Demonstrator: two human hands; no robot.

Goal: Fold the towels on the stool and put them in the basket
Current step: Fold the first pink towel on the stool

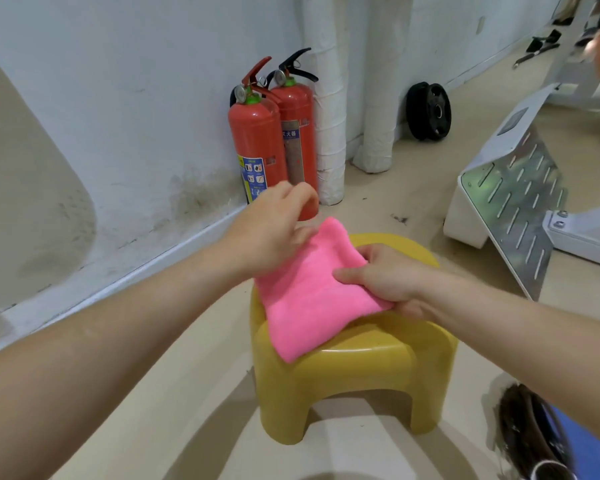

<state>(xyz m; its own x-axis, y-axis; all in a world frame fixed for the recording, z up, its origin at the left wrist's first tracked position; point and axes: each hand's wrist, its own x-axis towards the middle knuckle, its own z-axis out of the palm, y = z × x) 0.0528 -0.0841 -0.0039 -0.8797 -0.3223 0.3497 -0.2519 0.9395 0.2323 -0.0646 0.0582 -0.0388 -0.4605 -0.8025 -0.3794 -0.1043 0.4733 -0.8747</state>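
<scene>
Towel: a pink towel (309, 299) is laid folded across the yellow stool (361, 368), with its near corner hung over the seat's front-left edge and its far corner raised slightly off the seat.
Right hand: the towel's right edge is gripped by the right hand (383, 280). The thumb is laid flat on top of the cloth, and the other fingers are curled round the edge, partly hidden beneath it.
Left hand: the left hand (274, 230) is held at the towel's far-left edge, with the fingers bent and kept close together and the thumb touching the cloth. Whether the cloth is actually pinched cannot be told, as the contact is hidden by the hand itself.
Stool: it is stood on the pale floor, near the white wall.
Extinguishers: two red fire extinguishers (257, 140) are set against the wall behind the stool, touching each other.
Pipes: two white-wrapped pipes (329, 116) are seen just right of the extinguishers.
Weight plate: a black weight plate (428, 112) is leaned on the wall farther right.
Metal panel: a slotted metal panel (513, 206) is tilted on a white frame to the right of the stool.
Lower right: a dark woven object (523, 438) is cut off by the frame edge.
</scene>
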